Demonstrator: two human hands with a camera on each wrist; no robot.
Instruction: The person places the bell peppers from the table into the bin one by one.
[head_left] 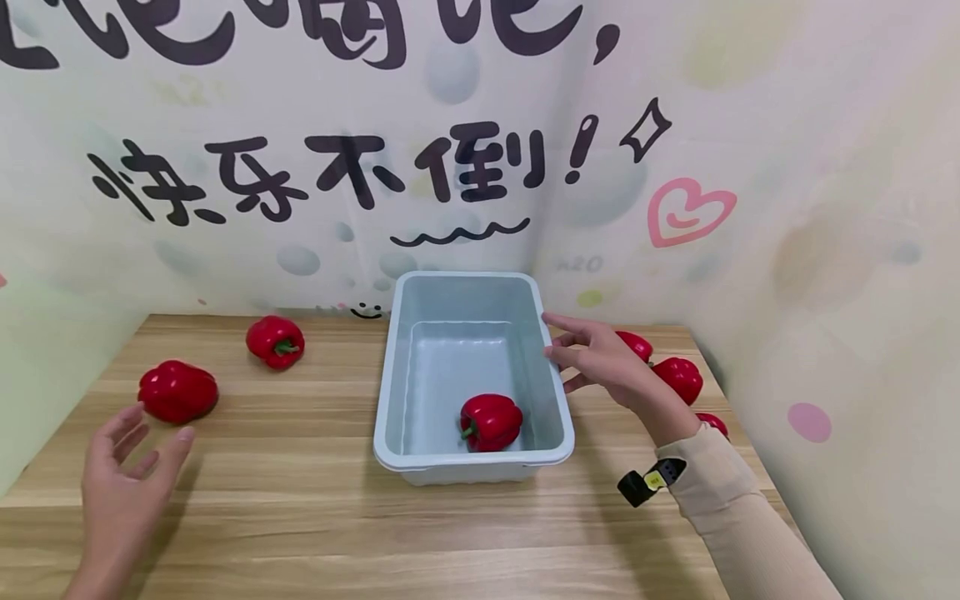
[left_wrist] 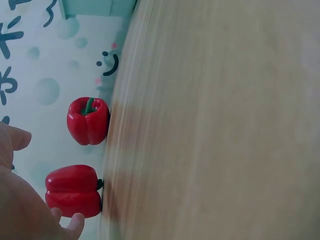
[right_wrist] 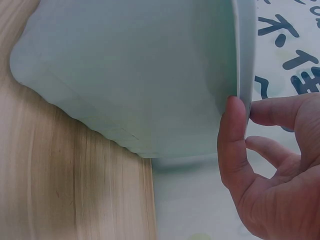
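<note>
"Behind everything?"

"A pale backdrop [head_left: 480,92], printed with black characters, soft dots and a pink heart."

"In front of that?"

"A wood-grain table [head_left: 300,508], reaching back to the backdrop."

"And on the wood?"

"A pale blue-grey bin [head_left: 472,461], upright near the middle, long sides running front to back."

"Next in size?"

"A cream sleeve [head_left: 742,517] on the right forearm. Then the right hand [head_left: 600,354], at the bin's right rim: fingers parted and lightly bent, tips touching the rim from outside, not wrapped round it."

"On the other side?"

"The left hand [head_left: 131,483], with thumb and fingers well apart and gently curved, holding nothing. Just beside the left red pepper [head_left: 178,392]; impossible to tell whether touching."

"Other peppers?"

"A farther red pepper [head_left: 272,340] towards the back left, green stem to the front. A single red pepper [head_left: 493,421] inside the bin, near the front wall, stem to the left. Three more red peppers [head_left: 678,379] at the table's right edge, partly hidden behind the right arm."

"Smallest?"

"A black strapped device [head_left: 636,489] at the right wrist."
</note>
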